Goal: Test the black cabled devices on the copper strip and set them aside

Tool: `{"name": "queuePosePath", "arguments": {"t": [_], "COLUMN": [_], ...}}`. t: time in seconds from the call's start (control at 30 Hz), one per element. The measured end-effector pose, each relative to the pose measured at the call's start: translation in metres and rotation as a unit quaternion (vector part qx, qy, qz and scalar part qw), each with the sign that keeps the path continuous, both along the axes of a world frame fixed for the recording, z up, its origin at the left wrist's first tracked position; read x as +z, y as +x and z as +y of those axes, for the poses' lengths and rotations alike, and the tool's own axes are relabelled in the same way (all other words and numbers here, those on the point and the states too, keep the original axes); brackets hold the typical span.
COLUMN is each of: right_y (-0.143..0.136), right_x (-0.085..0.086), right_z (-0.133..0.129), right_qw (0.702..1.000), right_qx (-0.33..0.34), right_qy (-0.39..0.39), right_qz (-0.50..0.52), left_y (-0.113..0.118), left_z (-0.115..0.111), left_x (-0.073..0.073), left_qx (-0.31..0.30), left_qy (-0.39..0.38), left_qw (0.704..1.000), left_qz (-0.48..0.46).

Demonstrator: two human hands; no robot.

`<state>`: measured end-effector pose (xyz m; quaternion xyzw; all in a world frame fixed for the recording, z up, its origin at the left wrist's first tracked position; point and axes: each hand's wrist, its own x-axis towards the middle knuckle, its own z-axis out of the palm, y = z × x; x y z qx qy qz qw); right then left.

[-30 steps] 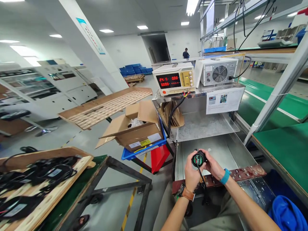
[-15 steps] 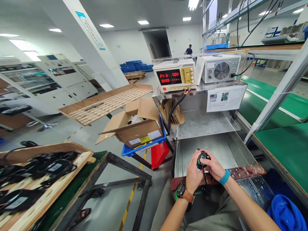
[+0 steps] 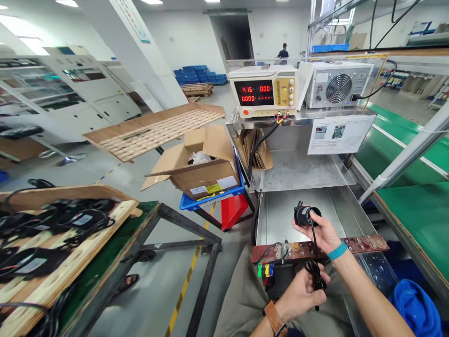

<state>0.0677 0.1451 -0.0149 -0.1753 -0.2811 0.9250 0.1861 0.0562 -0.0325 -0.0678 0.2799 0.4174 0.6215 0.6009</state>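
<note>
My right hand (image 3: 324,231) holds a small black round device (image 3: 303,215) over the metal trough (image 3: 280,220), above a brown copper bar (image 3: 365,244). A thin black cable (image 3: 313,238) hangs from the device down to my left hand (image 3: 302,292), which grips its bundled end and plug (image 3: 315,274) near my lap. Coloured clips (image 3: 265,270) sit under the bar's left end. My right wrist has a teal band, my left a brown watch strap.
A power supply (image 3: 263,91) with red digits and a fan unit (image 3: 336,84) stand on a steel shelf. Open cardboard box (image 3: 199,168) on a blue crate at centre. Wooden tray of black cabled parts (image 3: 52,234) at left. Green benches (image 3: 417,215) at right. A person stands far back.
My left hand left the device and dropped to my lap, gripping the cable end. My right hand lifted the device slightly right. The supply reading fell from 24.6 to 4.16.
</note>
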Motion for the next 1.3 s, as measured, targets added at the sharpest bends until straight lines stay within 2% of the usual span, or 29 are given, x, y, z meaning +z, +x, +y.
{"name": "queuePosePath", "arguments": {"t": [0.13,0.23,0.33,0.43,0.5,0.6,0.7,0.8,0.9,0.97,1.1,1.3], "right_y": [-0.003,-0.01,-0.027,-0.048,-0.058,-0.067,-0.067,-0.067,-0.067,-0.067,-0.067,-0.067], "right_x": [-0.014,-0.025,-0.039,-0.058,-0.071,-0.09,-0.107,-0.121,-0.132,-0.137,-0.142,-0.15], "right_z": [0.011,0.027,0.048,0.068,0.077,0.083,0.085,0.085,0.083,0.082,0.081,0.083], "right_qw": [1.0,0.997,0.994,0.985,0.972,0.952,0.945,0.941,0.93,0.924,0.915,0.911], "right_qx": [-0.01,-0.024,-0.012,0.019,0.039,0.083,0.111,0.127,0.143,0.149,0.157,0.164], "right_qy": [0.014,0.042,0.063,0.099,0.135,0.164,0.159,0.154,0.159,0.164,0.171,0.178], "right_qz": [-0.026,-0.052,-0.086,-0.142,-0.186,-0.245,-0.263,-0.273,-0.298,-0.312,-0.331,-0.335], "left_y": [0.008,-0.005,-0.035,-0.07,-0.09,-0.111,-0.124,-0.132,-0.135,-0.134,-0.13,-0.129], "left_z": [-0.014,-0.024,-0.025,-0.013,0.0,0.017,0.029,0.04,0.05,0.056,0.063,0.067], "left_x": [-0.022,-0.017,0.012,0.053,0.075,0.088,0.078,0.056,0.031,0.016,-0.001,-0.003], "left_qx": [-0.025,-0.082,-0.114,-0.084,-0.055,-0.019,0.033,0.132,0.243,0.279,0.286,0.25], "left_qy": [-0.081,-0.112,-0.102,-0.063,-0.03,-0.006,0.002,-0.023,-0.051,-0.055,-0.059,-0.073], "left_qw": [0.995,0.988,0.986,0.99,0.992,0.997,0.999,0.99,0.967,0.957,0.954,0.963], "left_qz": [-0.049,-0.07,-0.066,-0.099,-0.109,-0.07,-0.014,0.033,0.055,0.058,0.072,0.067]}}
